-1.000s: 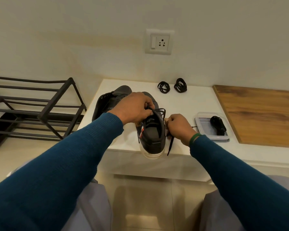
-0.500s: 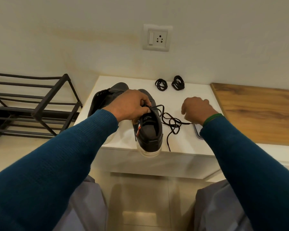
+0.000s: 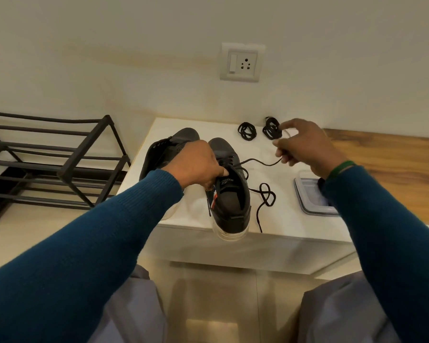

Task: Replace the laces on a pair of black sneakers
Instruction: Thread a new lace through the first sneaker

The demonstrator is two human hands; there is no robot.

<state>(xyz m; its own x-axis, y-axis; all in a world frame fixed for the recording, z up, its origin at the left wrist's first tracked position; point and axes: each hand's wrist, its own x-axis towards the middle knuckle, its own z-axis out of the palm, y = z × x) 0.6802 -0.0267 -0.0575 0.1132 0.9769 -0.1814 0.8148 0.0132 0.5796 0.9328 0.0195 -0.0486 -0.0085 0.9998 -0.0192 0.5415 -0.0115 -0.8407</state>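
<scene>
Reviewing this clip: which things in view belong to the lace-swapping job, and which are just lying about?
Part of the job:
- near sneaker, gripped by the left hand
- its lace, pinched by the right hand
- second sneaker
- coiled laces by the wall

Lying about:
- shoe rack
- plastic container
- wall socket
- wooden board

Glossy white table [image 3: 196, 214]; wood-grain board [image 3: 391, 169]

left hand [image 3: 199, 165] curled, right hand [image 3: 305, 145] raised, pinching
</scene>
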